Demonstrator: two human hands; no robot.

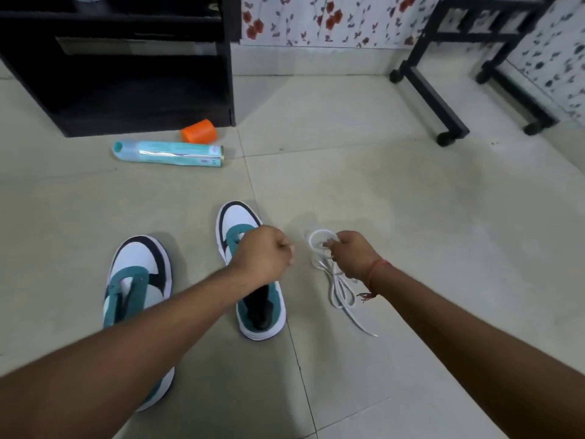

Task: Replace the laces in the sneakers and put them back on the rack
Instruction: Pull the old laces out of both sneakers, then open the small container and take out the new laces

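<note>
Two white, teal and black sneakers stand on the tiled floor without laces. The left sneaker (139,274) is partly under my left forearm. The right sneaker (243,223) lies beneath my left hand (262,253), which is curled into a fist above its tongue; nothing shows in its grip. My right hand (351,253) pinches a bundle of white laces (337,289). One loop sticks out past the fingers and the loose ends trail on the floor toward me.
A teal spray can (167,152) lies on its side with an orange cap (198,131) behind it. A black shelf unit (126,64) stands at the back left. A black frame on castors (443,90) stands at the back right against floral wallpaper.
</note>
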